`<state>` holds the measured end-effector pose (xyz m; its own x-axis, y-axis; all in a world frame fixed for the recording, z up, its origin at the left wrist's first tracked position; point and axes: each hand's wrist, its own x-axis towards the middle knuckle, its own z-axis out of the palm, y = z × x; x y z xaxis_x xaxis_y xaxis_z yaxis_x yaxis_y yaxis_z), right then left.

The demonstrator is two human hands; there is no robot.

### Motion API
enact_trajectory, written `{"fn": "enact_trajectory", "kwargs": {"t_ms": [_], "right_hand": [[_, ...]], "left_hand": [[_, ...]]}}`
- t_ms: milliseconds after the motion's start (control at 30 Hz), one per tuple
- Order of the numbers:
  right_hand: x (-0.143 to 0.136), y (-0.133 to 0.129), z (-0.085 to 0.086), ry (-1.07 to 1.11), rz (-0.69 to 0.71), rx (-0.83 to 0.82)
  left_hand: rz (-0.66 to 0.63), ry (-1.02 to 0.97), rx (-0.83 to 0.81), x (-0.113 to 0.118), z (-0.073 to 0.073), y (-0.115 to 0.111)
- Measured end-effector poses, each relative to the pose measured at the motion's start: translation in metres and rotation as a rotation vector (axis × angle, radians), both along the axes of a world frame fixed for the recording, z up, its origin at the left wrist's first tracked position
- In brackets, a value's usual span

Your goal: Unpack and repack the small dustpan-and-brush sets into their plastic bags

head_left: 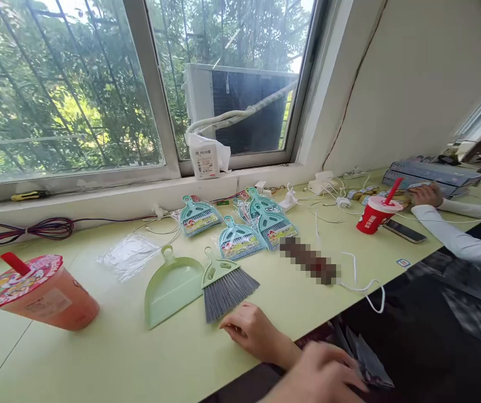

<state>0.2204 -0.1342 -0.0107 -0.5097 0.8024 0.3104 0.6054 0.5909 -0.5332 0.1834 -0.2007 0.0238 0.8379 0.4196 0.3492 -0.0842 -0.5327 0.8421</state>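
My right hand (257, 334) rests on the table just below the grey bristles of a green brush (224, 282), its fingers curled with nothing visible in them. A light green dustpan (175, 285) lies left of the brush. In front of my right wrist, my left hand (326, 372) is slightly blurred at the table's near edge. Its fingers look spread, close to dark clear plastic wrapping (368, 358) below the edge. Behind the brush lie wrapped teal dustpan sets (240, 238), another set (198, 217) to their left, and a flat clear plastic bag (129, 254).
A pink drink cup (60, 296) stands at left, a red cup (375, 215) at right beside a phone (405, 230). White cable (364, 288) and a pixelated object (310, 260) lie nearer. A person's hand (427, 195) is at far right. A box (206, 161) stands on the windowsill.
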Motion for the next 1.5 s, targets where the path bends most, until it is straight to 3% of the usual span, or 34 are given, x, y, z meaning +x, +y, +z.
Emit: {"fn": "enact_trajectory", "kwargs": {"t_ms": [100, 200, 267, 333, 400, 567, 767, 867, 1000, 1500], "right_hand": [[0.001, 0.001, 0.000, -0.034, -0.019, 0.016], [0.002, 0.001, 0.001, -0.003, -0.013, 0.036], [0.003, 0.001, 0.003, 0.028, -0.007, 0.024], [0.004, 0.001, 0.005, 0.042, -0.024, 0.007], [0.004, 0.000, 0.007, 0.054, -0.049, -0.007], [0.006, -0.002, 0.011, 0.101, -0.132, -0.028], [0.006, -0.004, 0.014, 0.175, -0.199, -0.059], [0.005, -0.003, 0.012, 0.188, -0.198, -0.065], [0.006, -0.001, 0.009, 0.205, -0.207, -0.069], [0.005, 0.000, 0.011, 0.223, -0.202, -0.117]], "left_hand": [[0.592, -0.048, 0.356, -0.072, 0.001, 0.033], [0.831, -0.071, 0.428, -0.148, 0.016, 0.072], [1.128, -0.049, 0.506, -0.189, 0.026, 0.102], [1.291, 0.010, 0.483, -0.218, 0.030, 0.133], [1.354, 0.060, 0.398, -0.235, 0.025, 0.165], [1.389, 0.138, 0.272, -0.268, -0.008, 0.218], [1.458, 0.077, 0.254, -0.308, -0.031, 0.222], [1.493, 0.053, 0.266, -0.312, -0.034, 0.222], [1.528, 0.189, 0.327, -0.312, -0.036, 0.227], [1.407, 0.192, 0.521, -0.289, -0.030, 0.222]]}}
